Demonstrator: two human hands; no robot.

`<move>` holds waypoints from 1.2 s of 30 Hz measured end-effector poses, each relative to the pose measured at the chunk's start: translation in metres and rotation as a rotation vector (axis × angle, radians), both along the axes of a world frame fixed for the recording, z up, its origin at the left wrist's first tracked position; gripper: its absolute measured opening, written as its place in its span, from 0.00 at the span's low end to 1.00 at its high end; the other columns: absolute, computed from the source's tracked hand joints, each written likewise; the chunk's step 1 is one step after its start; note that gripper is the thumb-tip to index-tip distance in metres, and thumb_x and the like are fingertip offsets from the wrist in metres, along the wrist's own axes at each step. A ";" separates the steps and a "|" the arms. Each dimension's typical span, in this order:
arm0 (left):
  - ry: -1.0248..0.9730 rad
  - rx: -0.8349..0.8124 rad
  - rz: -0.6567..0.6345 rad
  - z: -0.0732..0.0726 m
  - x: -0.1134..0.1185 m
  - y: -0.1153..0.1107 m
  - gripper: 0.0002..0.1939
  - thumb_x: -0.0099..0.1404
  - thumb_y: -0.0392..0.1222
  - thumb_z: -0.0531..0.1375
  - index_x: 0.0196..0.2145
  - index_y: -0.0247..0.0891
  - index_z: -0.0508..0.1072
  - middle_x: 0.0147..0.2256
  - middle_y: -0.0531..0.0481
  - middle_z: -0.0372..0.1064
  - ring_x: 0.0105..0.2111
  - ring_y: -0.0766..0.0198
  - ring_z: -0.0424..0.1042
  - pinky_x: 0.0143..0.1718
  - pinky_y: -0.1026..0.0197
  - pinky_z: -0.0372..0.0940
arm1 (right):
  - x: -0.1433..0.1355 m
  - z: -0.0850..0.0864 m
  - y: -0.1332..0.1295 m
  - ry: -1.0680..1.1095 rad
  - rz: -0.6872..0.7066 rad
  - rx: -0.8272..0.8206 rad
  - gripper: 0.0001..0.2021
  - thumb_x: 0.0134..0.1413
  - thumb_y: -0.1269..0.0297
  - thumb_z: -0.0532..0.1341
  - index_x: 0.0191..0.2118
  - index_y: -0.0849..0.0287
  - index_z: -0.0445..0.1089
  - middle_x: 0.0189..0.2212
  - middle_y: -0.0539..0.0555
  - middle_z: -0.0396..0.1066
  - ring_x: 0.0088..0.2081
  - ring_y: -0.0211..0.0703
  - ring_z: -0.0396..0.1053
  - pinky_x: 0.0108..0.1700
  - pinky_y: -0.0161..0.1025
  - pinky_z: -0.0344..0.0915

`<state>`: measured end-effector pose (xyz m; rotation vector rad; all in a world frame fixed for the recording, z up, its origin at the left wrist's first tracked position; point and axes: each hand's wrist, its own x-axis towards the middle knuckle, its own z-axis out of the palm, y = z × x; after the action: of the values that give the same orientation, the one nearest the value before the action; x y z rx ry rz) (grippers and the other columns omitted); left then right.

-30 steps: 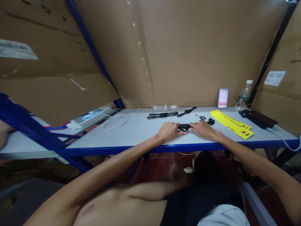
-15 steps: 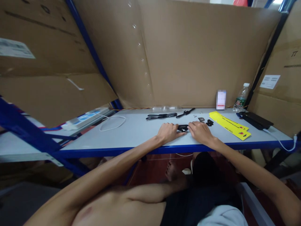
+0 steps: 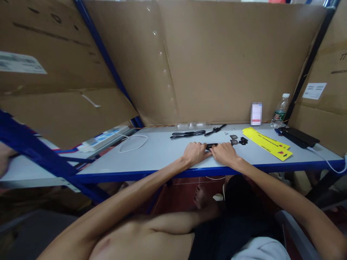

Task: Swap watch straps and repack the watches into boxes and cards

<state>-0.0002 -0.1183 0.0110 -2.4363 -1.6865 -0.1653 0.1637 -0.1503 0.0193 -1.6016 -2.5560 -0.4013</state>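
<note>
My left hand is closed round one end of a small black handle-like piece, low over the front of the table. From the other side my right hand grips the same piece, its fingers almost meeting those of the left. Only a short stretch of the piece shows between them, so its exact kind is hidden. Just beyond the right hand lie grey flat plates and small black parts. Farther back are long black handle-like pieces and a slimmer black piece with a wider middle.
Yellow printed cards lie to the right, before a propped phone and a plastic bottle. A black case with a white cable is at far right. Leftward are a white cable and power strip. Cardboard walls the back.
My right hand has shifted left, closer to my left hand, and covers more of the black piece. The grey plates show more fully now. The view has shifted slightly.
</note>
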 end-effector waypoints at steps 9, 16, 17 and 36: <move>-0.013 -0.017 0.024 0.002 0.002 -0.001 0.32 0.69 0.66 0.53 0.47 0.34 0.80 0.41 0.31 0.78 0.46 0.43 0.77 0.46 0.52 0.64 | -0.006 -0.005 0.002 0.043 -0.034 -0.027 0.20 0.70 0.62 0.51 0.51 0.63 0.79 0.45 0.70 0.79 0.49 0.59 0.77 0.50 0.47 0.67; -0.009 0.011 0.036 -0.001 0.001 -0.001 0.36 0.69 0.70 0.51 0.46 0.34 0.80 0.40 0.31 0.79 0.44 0.44 0.78 0.44 0.53 0.65 | 0.009 -0.001 0.002 0.128 -0.104 -0.021 0.26 0.74 0.52 0.45 0.48 0.60 0.78 0.43 0.67 0.79 0.47 0.56 0.77 0.47 0.44 0.68; -0.010 0.017 0.034 -0.002 0.001 -0.001 0.37 0.69 0.71 0.50 0.46 0.34 0.80 0.40 0.31 0.79 0.44 0.44 0.78 0.43 0.53 0.65 | 0.016 0.002 0.002 0.142 -0.110 0.002 0.25 0.74 0.52 0.46 0.50 0.60 0.77 0.45 0.66 0.79 0.47 0.56 0.77 0.46 0.44 0.68; -0.267 0.227 -0.086 -0.015 -0.008 0.012 0.33 0.68 0.66 0.57 0.58 0.36 0.66 0.53 0.34 0.71 0.53 0.44 0.72 0.48 0.51 0.66 | 0.074 0.017 0.041 -0.201 -0.043 0.097 0.18 0.74 0.65 0.45 0.56 0.63 0.68 0.54 0.67 0.73 0.47 0.54 0.77 0.45 0.43 0.69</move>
<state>-0.0078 -0.1061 -0.0045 -2.3995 -1.5582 -0.6821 0.2373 -0.1096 0.0362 -1.6614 -2.5998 -0.7124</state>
